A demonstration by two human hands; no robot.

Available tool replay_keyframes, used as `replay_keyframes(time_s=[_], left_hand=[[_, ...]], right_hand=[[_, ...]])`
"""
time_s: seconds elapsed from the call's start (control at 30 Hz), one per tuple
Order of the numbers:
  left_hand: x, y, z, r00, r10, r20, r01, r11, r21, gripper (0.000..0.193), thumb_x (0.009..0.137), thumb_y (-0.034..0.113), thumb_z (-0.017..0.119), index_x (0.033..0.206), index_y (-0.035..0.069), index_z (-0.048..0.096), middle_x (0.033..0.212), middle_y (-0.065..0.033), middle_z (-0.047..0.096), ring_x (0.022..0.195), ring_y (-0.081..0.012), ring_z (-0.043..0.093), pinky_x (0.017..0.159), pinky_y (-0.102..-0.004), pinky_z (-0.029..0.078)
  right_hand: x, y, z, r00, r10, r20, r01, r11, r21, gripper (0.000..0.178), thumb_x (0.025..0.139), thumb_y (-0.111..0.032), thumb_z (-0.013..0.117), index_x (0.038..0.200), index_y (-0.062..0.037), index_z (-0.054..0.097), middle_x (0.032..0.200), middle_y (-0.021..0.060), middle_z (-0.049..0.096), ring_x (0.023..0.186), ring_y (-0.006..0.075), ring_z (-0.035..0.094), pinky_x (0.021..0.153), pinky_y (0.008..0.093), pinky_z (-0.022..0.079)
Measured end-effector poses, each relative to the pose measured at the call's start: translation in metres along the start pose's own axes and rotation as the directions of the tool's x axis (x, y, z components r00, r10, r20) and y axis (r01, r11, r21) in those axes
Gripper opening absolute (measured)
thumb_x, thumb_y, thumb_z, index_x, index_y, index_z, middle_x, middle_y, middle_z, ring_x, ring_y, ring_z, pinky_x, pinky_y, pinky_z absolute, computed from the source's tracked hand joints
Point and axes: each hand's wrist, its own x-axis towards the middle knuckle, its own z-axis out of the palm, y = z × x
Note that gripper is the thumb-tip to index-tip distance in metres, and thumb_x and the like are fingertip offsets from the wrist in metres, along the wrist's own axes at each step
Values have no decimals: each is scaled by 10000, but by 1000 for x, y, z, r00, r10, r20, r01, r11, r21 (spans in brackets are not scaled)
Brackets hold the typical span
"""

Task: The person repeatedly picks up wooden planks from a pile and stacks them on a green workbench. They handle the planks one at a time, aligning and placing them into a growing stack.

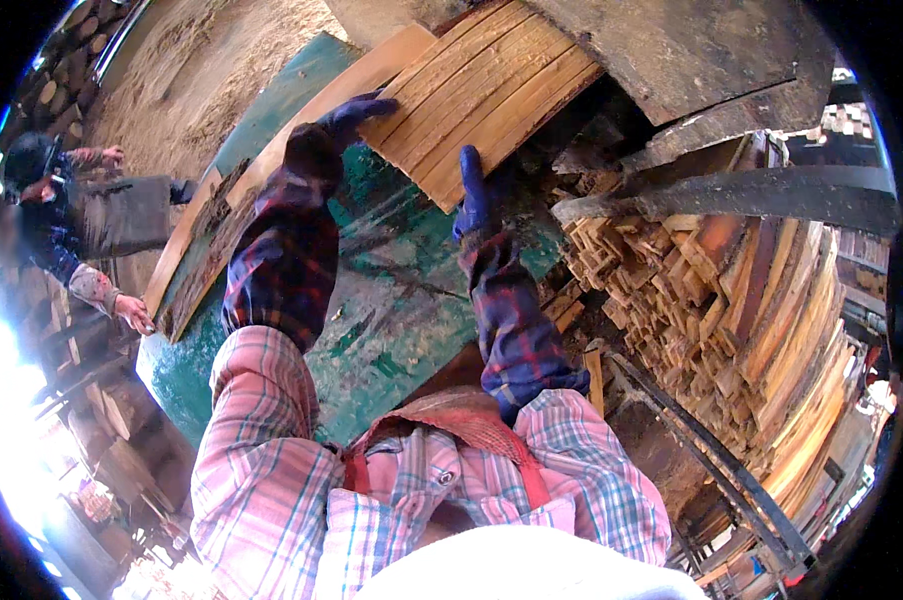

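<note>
Several rough wooden boards lie side by side over the green tabletop, tilted toward the upper right. My left hand, in a purple glove, holds their left corner, its fingers reaching over the edge. At the right edge my right hand, gloved the same way, grips the boards with one finger or thumb on top; its other fingers are mostly hidden. Dark plaid sleeves cover both my forearms. Left of my left hand, a long light plank and bark-edged strips lie across the table.
A person at the left has a bare hand by the strips' end. On the right stands a big pile of cut wood pieces, with a dark metal bar above it. Sawdust is heaped beyond the table.
</note>
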Motion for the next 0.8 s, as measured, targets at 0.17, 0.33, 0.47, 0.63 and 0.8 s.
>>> replay_keyframes(time_s=[0.17,0.33,0.47,0.63,0.8], left_hand=[[5,48,41,956,-293,-35,256,883,-393,461,855,366,648,1205,70,600,1153,-9,607,1059,-120,540,927,-292,422],[-20,52,58,959,-284,0,247,833,-494,489,854,397,643,1205,59,601,1126,-4,620,1022,-113,550,905,-264,421],[-91,63,64,904,-427,24,392,804,-447,523,849,407,649,1229,53,582,1135,-8,615,1040,-116,544,947,-276,394],[-265,83,69,895,-446,-14,397,811,-430,559,866,395,628,1280,32,533,1199,-31,581,1089,-142,519,987,-311,368],[-525,64,86,772,-631,-71,461,634,-621,590,858,340,644,1321,14,477,1226,-54,561,1127,-156,506,1001,-310,355]], right_hand=[[1,10,-4,988,-127,-90,134,988,79,746,795,-364,735,1353,-32,367,1224,121,521,1026,243,537,841,388,484],[-24,15,-18,1000,-31,-4,31,991,129,642,823,-359,706,1297,-27,427,1150,120,559,951,241,564,794,382,501],[-77,41,-28,994,-111,20,113,987,-116,783,821,-398,698,1409,-56,310,1294,136,473,1119,268,487,945,408,426],[-200,146,-29,996,-55,66,52,998,41,861,818,-338,712,1437,-29,198,1325,175,426,1166,282,442,984,407,390],[-395,245,-22,961,16,276,12,995,-101,807,819,-265,720,1404,-18,222,1258,155,460,1116,253,474,959,391,409]])
